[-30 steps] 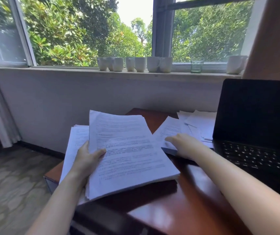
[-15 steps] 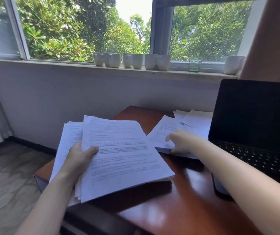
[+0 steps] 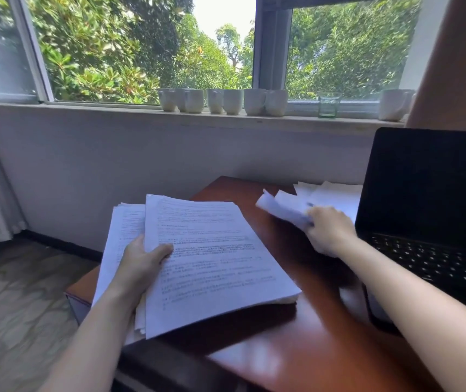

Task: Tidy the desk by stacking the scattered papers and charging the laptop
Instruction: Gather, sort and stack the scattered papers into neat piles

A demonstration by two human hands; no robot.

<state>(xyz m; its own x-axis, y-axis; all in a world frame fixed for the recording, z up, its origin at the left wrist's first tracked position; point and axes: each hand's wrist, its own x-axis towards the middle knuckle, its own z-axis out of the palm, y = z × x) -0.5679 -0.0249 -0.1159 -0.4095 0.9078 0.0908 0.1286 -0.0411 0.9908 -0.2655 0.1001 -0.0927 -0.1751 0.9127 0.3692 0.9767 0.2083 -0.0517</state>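
Stacking of scattered papers is shown partly done at a red-brown desk (image 3: 282, 349) beneath a window. A thick stack of printed papers (image 3: 212, 261) is held at its left edge by the left hand (image 3: 141, 261), the thumb laid across the top page and the other fingers hidden underneath. The stack is tilted up off the desk, its near right corner low over the wood. A loose sheet (image 3: 279, 209), curled and blurred, is gripped in the bent fingers of the right hand (image 3: 329, 230), just in front of more loose papers (image 3: 333, 193) spread beside the open laptop (image 3: 429, 193). The stack is placed to the left of the right hand, across a strip of bare desk, with its long axis running away from the person and slanted slightly right. The sheet is therefore judged to need carrying leftward and turning to that line before it is laid on top. The right hand is the nearer one to the papers beside the laptop. No charger or cable can be made out, and the laptop's screen is dark.
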